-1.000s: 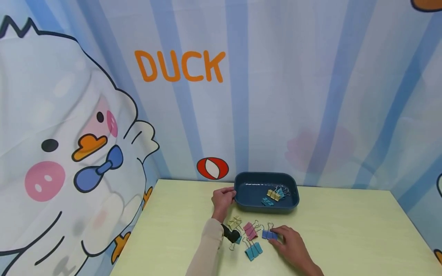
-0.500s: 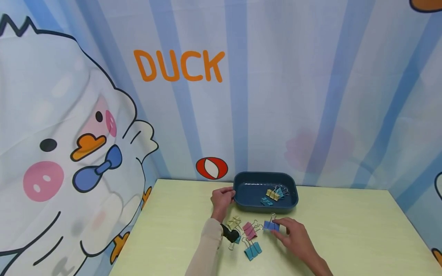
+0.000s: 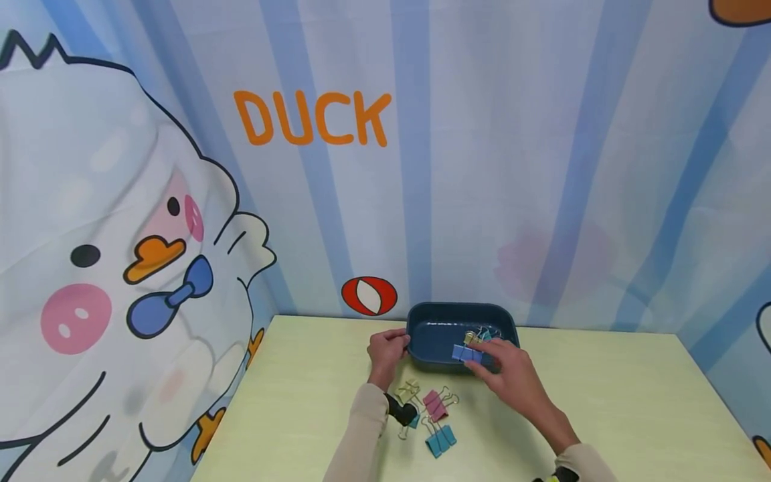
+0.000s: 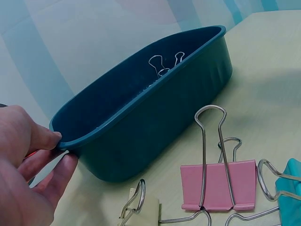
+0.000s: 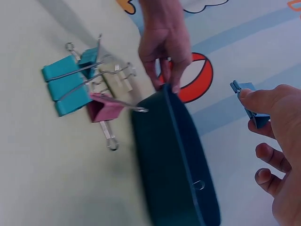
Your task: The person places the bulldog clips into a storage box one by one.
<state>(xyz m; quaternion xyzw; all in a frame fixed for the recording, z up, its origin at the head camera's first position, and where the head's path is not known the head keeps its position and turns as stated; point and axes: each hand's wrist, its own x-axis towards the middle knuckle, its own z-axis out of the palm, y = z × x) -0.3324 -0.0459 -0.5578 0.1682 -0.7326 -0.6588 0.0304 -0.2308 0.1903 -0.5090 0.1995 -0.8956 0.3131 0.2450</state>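
My left hand pinches the left rim of a dark blue tray. The left wrist view shows thumb and fingers meeting at the corner of the tray wall. Over the tray's front part, my right hand holds a blue binder clip between thumb and fingers. In the right wrist view that clip is gripped by its body, with the other fingers curled loosely below. Inside the tray lie a yellow binder clip and teal ones, partly hidden by the right hand.
In front of the tray lie more binder clips on the pale yellow table: a pink one, a yellow one, a teal one and a smaller teal one partly behind the left wrist's camera. A printed curtain hangs behind.
My right hand has raised the blue binder clip from the table beside the pink one and brought it forward over the tray. The left hand has stayed at the rim.
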